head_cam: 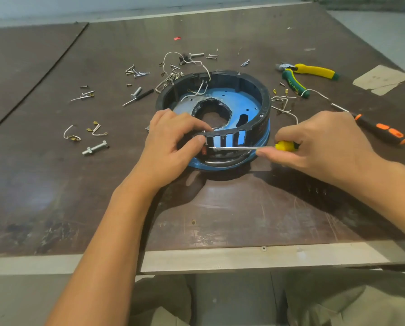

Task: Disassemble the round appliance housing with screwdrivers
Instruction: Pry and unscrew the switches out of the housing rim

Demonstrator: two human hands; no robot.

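The round appliance housing (255, 90) sits mid-desk (220, 208), open side up, with a black slotted wall over a blue base. The left grip (171, 137) pinches that wall at the housing's 7 o'clock, thumb outside and fingertips over the rim, steadying it. The right grip (319, 142), at about 4 o'clock, is clenched round the yellow handle of a screwdriver (234, 148). Its shaft lies nearly flat across the near wall, pointing toward 9 o'clock, with the tip just beside the left thumb and a small orange part there.

The step in hand looks like working a fastener or catch on the near wall, sideways on. Whether the tip is seated I cannot tell. Next, the tip likely needs to be set square and turned or levered while the left grip holds the wall firm. A slip would drive the blade toward the thumb.

Loose screws (138, 72) lie at 10 o'clock, pliers (309, 71) at 2 o'clock and an orange-and-black screwdriver (382, 131) at 3 o'clock
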